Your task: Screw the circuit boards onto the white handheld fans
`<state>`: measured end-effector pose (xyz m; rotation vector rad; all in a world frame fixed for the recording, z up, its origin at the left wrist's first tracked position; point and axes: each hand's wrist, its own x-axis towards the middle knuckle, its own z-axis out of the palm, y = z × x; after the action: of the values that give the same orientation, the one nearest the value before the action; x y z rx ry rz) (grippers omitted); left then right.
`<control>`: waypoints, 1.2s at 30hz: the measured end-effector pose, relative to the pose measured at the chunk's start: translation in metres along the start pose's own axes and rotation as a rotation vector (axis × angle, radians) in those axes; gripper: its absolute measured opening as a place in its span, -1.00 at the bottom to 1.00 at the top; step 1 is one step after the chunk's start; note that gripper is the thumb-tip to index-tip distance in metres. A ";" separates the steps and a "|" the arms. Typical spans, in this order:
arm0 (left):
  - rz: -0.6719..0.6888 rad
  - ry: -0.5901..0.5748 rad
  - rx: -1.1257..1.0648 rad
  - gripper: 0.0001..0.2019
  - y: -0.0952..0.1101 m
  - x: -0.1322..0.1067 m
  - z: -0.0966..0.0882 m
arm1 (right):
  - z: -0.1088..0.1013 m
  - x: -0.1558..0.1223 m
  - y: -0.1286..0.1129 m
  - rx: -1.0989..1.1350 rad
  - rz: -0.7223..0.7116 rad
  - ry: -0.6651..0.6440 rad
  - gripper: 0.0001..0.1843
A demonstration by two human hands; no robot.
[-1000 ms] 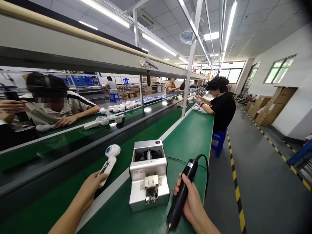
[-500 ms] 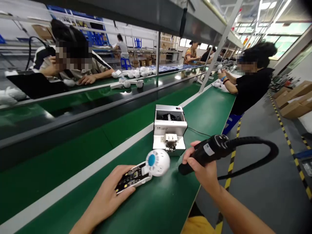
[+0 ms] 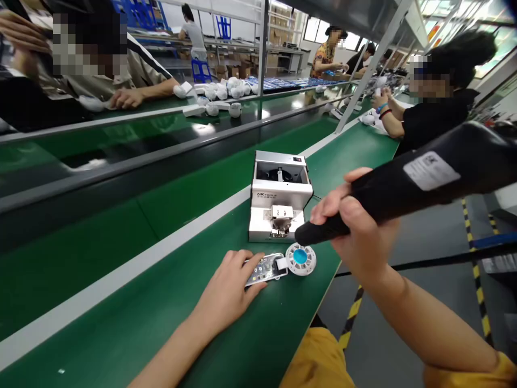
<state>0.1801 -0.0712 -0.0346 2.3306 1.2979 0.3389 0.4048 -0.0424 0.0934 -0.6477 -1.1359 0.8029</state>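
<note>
My left hand (image 3: pixel 230 288) is closed around the near end of a white device with a round head (image 3: pixel 300 260). The device lies on the green bench, its open body showing a circuit board and its head a blue disc. In my right hand (image 3: pixel 365 231) is a black electric screwdriver (image 3: pixel 388 194), gripped low on its barrel and tilted down to the left. Its tip hangs close above the round head; whether it touches cannot be made out. Just behind stands a silver screw feeder (image 3: pixel 278 194) with an open top.
Beyond the white strip runs a green conveyor (image 3: pixel 189 188). White round-headed parts (image 3: pixel 232 88) are heaped on the far side. One person (image 3: pixel 133 75) sits across the line, another (image 3: pixel 438 108) farther along my bench at right. The bench edge drops to the floor at right.
The device has moved right and away from me, down onto the bench before the feeder. The screwdriver has been raised and brought over its head. My view has shifted slightly.
</note>
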 end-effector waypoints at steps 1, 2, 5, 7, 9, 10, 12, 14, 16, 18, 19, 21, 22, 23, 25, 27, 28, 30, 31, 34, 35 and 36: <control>0.005 -0.001 -0.010 -0.53 0.003 0.003 0.002 | 0.005 0.002 0.003 -0.011 -0.020 0.005 -0.73; 0.007 0.001 -0.020 -0.53 0.004 0.005 0.003 | 0.009 0.004 0.006 -0.022 -0.046 0.014 -0.74; 0.007 0.017 -0.043 -0.54 0.003 0.006 0.007 | 0.017 0.008 0.013 -0.027 -0.118 0.055 -0.74; 0.010 0.030 -0.052 -0.54 0.001 0.004 0.010 | 0.021 0.011 0.016 -0.014 -0.142 0.060 -0.74; 0.017 0.043 -0.054 -0.53 -0.001 0.002 0.012 | 0.024 0.013 0.019 -0.007 -0.165 0.052 -0.73; 0.021 0.048 -0.052 -0.53 -0.002 0.002 0.013 | 0.024 0.013 0.021 -0.015 -0.177 0.048 -0.73; 0.031 0.058 -0.047 -0.53 -0.002 0.001 0.013 | 0.026 0.014 0.025 -0.047 -0.188 0.047 -0.73; 0.041 0.065 -0.043 -0.53 -0.002 0.002 0.013 | 0.027 0.014 0.028 -0.085 -0.171 0.045 -0.75; 0.050 0.068 -0.040 -0.54 -0.001 0.003 0.012 | 0.027 0.014 0.029 -0.110 -0.129 0.041 -0.77; 0.056 0.067 -0.038 -0.54 0.000 0.004 0.011 | 0.027 0.012 0.026 -0.114 -0.093 0.020 -0.78; 0.056 0.067 -0.037 -0.54 0.000 0.005 0.011 | 0.026 0.010 0.024 -0.107 -0.079 -0.002 -0.78; 0.056 0.066 -0.037 -0.54 0.001 0.005 0.010 | 0.024 0.002 0.020 -0.084 -0.051 -0.057 -0.78; 0.056 0.065 -0.038 -0.54 0.001 0.005 0.010 | 0.023 -0.003 0.018 -0.067 -0.022 -0.080 -0.77; 0.057 0.065 -0.040 -0.54 0.002 0.005 0.009 | 0.021 -0.008 0.017 -0.052 0.011 -0.098 -0.76; 0.058 0.064 -0.046 -0.54 0.003 0.005 0.009 | 0.018 -0.019 0.018 -0.031 0.061 -0.115 -0.73; 0.060 0.064 -0.053 -0.55 0.003 0.005 0.009 | 0.015 -0.026 0.021 -0.024 0.073 -0.129 -0.72; 0.060 0.064 -0.055 -0.55 0.003 0.005 0.009 | 0.015 -0.028 0.024 -0.028 0.066 -0.135 -0.72; 0.063 0.066 -0.054 -0.56 0.003 0.005 0.009 | 0.015 -0.030 0.028 -0.032 0.059 -0.139 -0.72; 0.064 0.067 -0.052 -0.56 0.003 0.005 0.009 | 0.015 -0.030 0.030 -0.032 0.058 -0.140 -0.72; 0.068 0.073 -0.043 -0.56 0.004 0.006 0.009 | 0.017 -0.029 0.033 -0.034 0.063 -0.138 -0.71; 0.068 0.074 -0.040 -0.56 0.004 0.005 0.009 | 0.017 -0.029 0.034 -0.043 0.065 -0.136 -0.71; 0.068 0.077 -0.035 -0.56 0.004 0.005 0.009 | 0.017 -0.029 0.035 -0.058 0.070 -0.135 -0.70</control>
<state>0.1898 -0.0712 -0.0401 2.3570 1.2393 0.4736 0.3748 -0.0459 0.0557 -0.6929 -1.2681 0.8861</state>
